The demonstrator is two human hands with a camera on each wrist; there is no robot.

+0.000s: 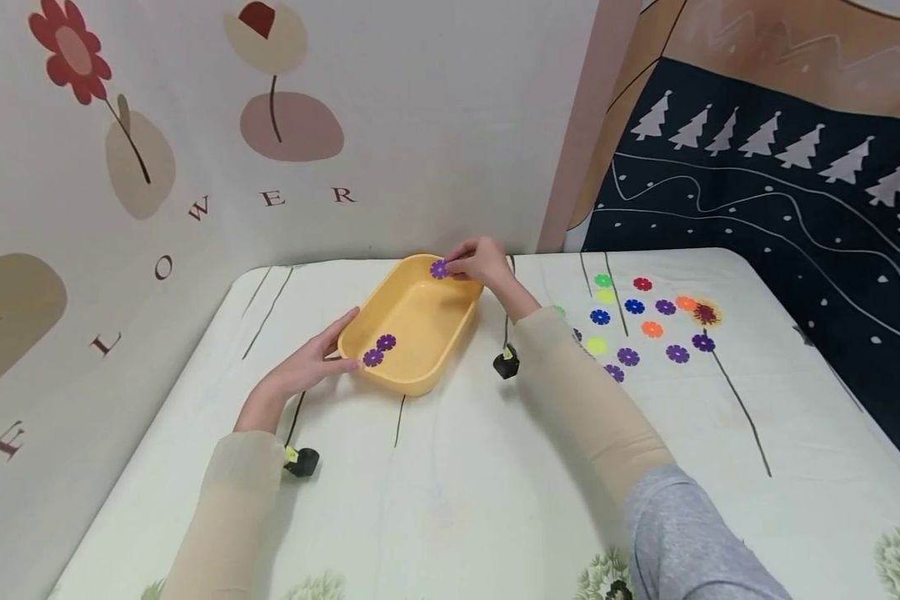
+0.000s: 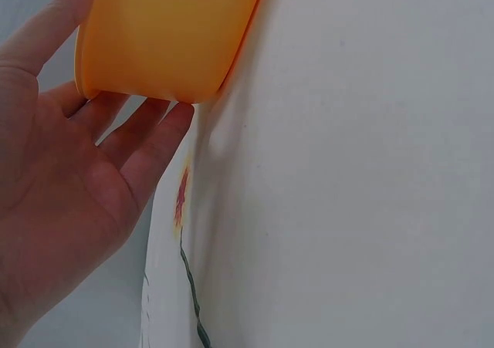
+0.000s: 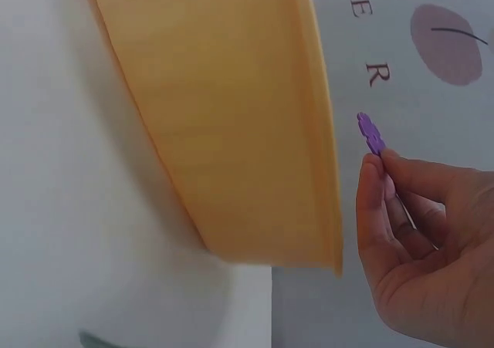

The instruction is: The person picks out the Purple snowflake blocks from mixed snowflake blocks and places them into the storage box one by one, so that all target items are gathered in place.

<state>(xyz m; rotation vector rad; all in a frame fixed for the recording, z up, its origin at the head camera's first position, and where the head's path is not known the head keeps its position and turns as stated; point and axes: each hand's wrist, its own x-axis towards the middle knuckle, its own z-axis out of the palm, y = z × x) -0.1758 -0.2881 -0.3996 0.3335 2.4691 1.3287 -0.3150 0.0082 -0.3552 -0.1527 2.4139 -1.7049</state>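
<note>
A yellow plastic tray (image 1: 420,321) sits at an angle on the table. My left hand (image 1: 305,367) holds its left end, fingers along the outer wall and thumb at the near rim; the left wrist view shows the hand (image 2: 77,178) against the tray's end (image 2: 166,39). Two purple snowflake discs (image 1: 373,357) lie inside, towards the left end. Over the tray's far right corner, my right hand (image 1: 483,262) pinches another purple snowflake disc (image 1: 439,268) between thumb and fingertips. In the right wrist view this disc (image 3: 370,133) is above the rim.
Loose snowflake discs in purple, blue (image 1: 634,307), orange (image 1: 652,330), red (image 1: 642,284), green and yellow are scattered on the right of the table, some partly hidden by my right arm. A printed cloth covers the table; patterned hangings (image 1: 450,125) stand behind it.
</note>
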